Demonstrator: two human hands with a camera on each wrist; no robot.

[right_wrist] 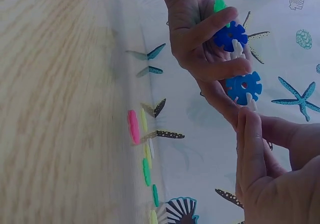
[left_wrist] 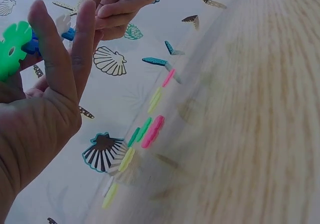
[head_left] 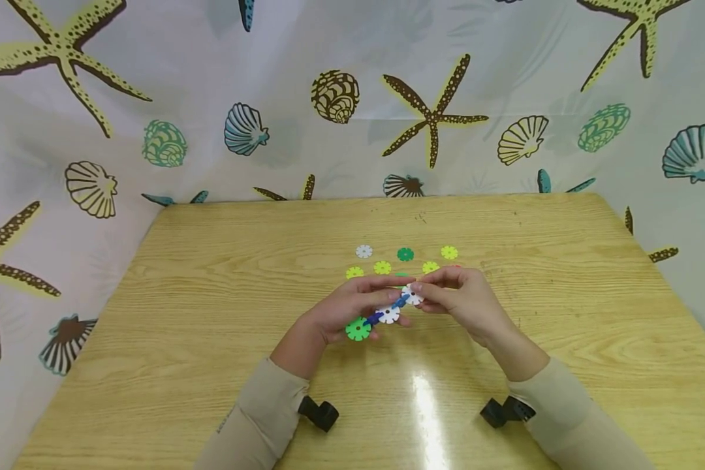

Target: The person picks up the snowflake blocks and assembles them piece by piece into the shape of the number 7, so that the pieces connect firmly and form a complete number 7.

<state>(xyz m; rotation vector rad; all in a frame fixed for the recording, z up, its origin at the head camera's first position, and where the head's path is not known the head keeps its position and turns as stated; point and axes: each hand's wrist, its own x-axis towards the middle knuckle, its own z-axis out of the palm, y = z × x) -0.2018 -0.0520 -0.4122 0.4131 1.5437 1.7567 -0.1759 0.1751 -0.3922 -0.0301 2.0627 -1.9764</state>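
A diagonal chain of slotted plastic discs is held up between both hands over the table. It runs from a green disc (head_left: 358,328) through a dark blue disc (right_wrist: 230,36), a white disc (head_left: 388,313) and a lighter blue disc (right_wrist: 244,87) to a white end disc (head_left: 412,295). My left hand (head_left: 349,305) grips the chain along its middle, thumb on the near side and fingers behind. With thumb and fingertips, my right hand (head_left: 469,299) pinches the white end disc, which its fingers mostly cover in the right wrist view.
Loose discs lie beyond the hands on the wooden table (head_left: 241,261): a white one (head_left: 363,251), a green one (head_left: 405,254), several yellow ones (head_left: 382,267) and a pink one (left_wrist: 153,132). A cloth printed with shells and starfish (head_left: 294,59) hangs behind the table.
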